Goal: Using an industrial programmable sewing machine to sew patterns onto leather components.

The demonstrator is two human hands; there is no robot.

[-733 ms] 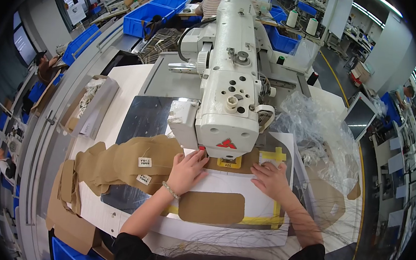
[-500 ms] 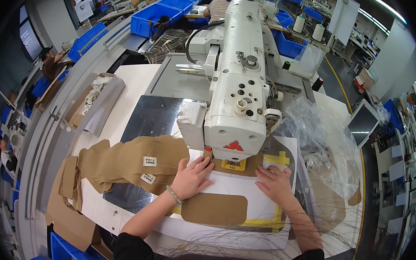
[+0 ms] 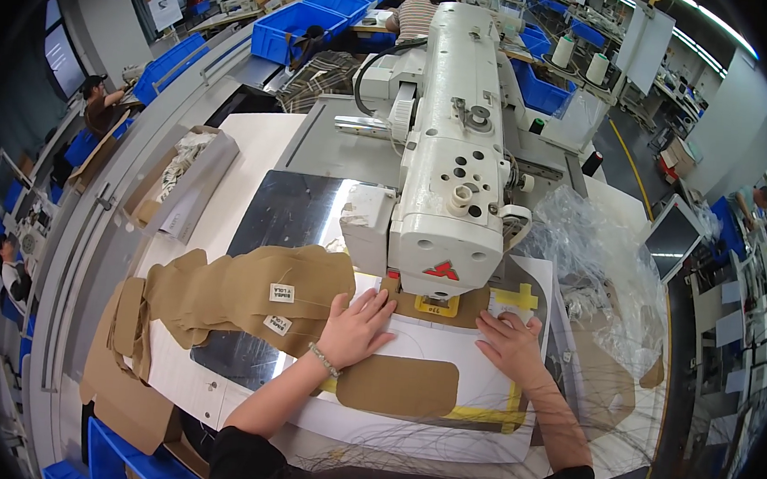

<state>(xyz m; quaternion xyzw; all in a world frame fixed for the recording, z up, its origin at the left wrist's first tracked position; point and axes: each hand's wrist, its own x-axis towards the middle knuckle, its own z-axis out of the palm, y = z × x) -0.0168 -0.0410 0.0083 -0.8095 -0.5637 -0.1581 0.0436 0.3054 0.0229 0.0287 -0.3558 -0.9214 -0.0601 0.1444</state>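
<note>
A brown fabric panel [image 3: 475, 308] lies under the head of a white industrial sewing machine [image 3: 451, 222], with a yellow clamp frame [image 3: 436, 310] over its middle. My left hand [image 3: 355, 332] rests flat with spread fingers, its fingertips at the panel's left edge. At the right end, my right hand [image 3: 512, 347] presses down with its fingers stretched out. Both lie over a white template sheet [image 3: 447, 344] marked with yellow tape [image 3: 512, 403]. Nearer me lies a second brown piece [image 3: 397, 386], rounded at its right corners. The needle area is hidden.
Brown fabric pieces [image 3: 208, 293] with white labels [image 3: 281, 294] are heaped at left over a shiny metal plate [image 3: 282, 209]. Beyond stands an open grey box [image 3: 198, 189]. Crumpled clear plastic [image 3: 586, 242] and a monitor [image 3: 672, 237] are at right. A cardboard box [image 3: 131, 409] sits lower left.
The whole scene has shifted slightly right in the picture as the view moved. Both hands keep nearly the same place on the fabric and template.
</note>
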